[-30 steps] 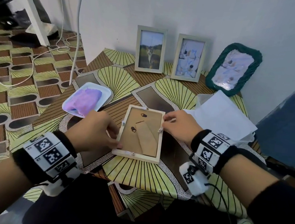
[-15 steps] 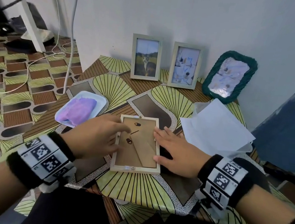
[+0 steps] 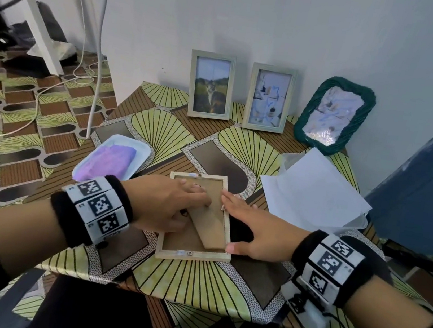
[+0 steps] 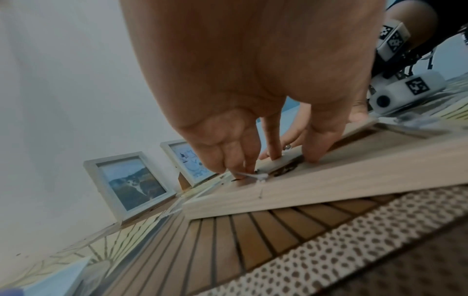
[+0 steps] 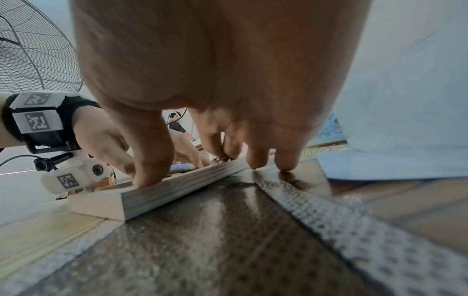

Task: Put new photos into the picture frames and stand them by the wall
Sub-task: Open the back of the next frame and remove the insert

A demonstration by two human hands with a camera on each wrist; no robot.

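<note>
A light wooden picture frame [image 3: 192, 255] lies face down on the patterned table [image 3: 193, 280], its brown backing and easel stand [image 3: 211, 232] facing up. My left hand [image 3: 190, 202] reaches over the backing with its fingertips [image 4: 274, 154] pressing on the top of the stand and on a small metal tab. My right hand [image 3: 240, 222] lies flat, fingers straight, along the frame's right rail [image 5: 157, 196], thumb on the rail. Two wooden frames [image 3: 211, 85] [image 3: 269, 97] and a green-rimmed frame [image 3: 335, 115] stand by the wall with photos in them.
White sheets [image 3: 314, 191] lie over a clear container at the right. A white tray [image 3: 142, 150] with a purple cloth [image 3: 109, 162] sits at the table's left edge. Cables trail on the floor at the left. A blue panel [image 3: 424, 179] stands at the right.
My left hand has slid right from the frame's left edge onto the backing and stand. My right hand has flattened along the right rail. The frame has not moved.
</note>
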